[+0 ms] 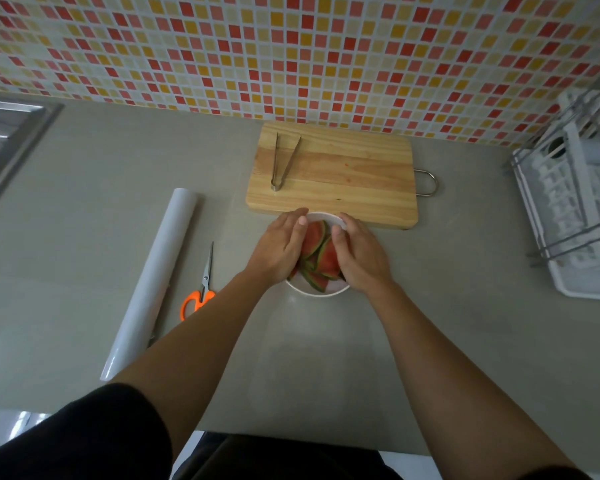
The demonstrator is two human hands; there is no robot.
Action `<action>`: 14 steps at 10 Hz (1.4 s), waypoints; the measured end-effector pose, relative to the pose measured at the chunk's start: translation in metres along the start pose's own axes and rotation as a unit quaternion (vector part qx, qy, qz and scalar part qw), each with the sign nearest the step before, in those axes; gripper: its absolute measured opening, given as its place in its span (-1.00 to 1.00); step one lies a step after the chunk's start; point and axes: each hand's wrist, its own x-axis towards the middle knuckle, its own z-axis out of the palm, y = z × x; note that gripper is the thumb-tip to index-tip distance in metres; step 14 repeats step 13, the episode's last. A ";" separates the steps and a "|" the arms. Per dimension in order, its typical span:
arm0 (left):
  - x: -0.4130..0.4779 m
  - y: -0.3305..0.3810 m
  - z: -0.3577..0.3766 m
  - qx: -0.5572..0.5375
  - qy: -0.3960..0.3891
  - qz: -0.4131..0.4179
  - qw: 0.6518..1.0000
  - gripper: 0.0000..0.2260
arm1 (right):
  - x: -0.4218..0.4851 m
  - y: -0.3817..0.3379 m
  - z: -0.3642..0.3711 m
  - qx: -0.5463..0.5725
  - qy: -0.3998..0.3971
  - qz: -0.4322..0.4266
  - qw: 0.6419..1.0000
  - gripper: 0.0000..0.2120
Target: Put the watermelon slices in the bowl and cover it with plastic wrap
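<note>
Right in the middle of the grey table [84, 209] a white bowl [314, 292] is parked, touching or just about touching the near edge of a wooden cutting board [340, 178]; the watermelon slices [321, 252] are already piled inside it, red flesh and green rinds overlapping. Both hands are set on the bowl, one on each side; the left hand [280, 249] is laid along the left side with fingers mostly straight and held together, thumb resting over the slices; the right hand [360, 259] is curled over the far right rim, so the bowl is gripped there. Whether any film is stretched over the top can't really be told from this angle.

Metal tongs [282, 162] are left lying on the board's left part, tips pointing toward the wall; a wire handle loop is seen sticking out of the board's right end. Off to the left a roll of plastic wrap [153, 282] is laid diagonally on the table, with orange-handled scissors [201, 289] just beside it, between roll and bowl. A white dish rack [575, 209] is seen at the far right; a steel sink [4, 140] is caught at the far left.
</note>
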 end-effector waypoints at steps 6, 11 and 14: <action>-0.020 0.015 -0.014 -0.176 0.016 -0.191 0.966 -0.33 | -0.030 0.002 0.003 0.228 0.044 0.120 0.965 0.02; -0.002 0.053 -0.050 -0.082 0.079 -0.140 0.984 -0.44 | -0.001 -0.020 -0.038 0.296 0.062 0.157 0.940 -0.39; 0.032 0.113 -0.086 0.007 0.058 -0.014 0.998 -0.52 | 0.031 -0.077 -0.086 0.104 0.041 0.017 0.994 -0.53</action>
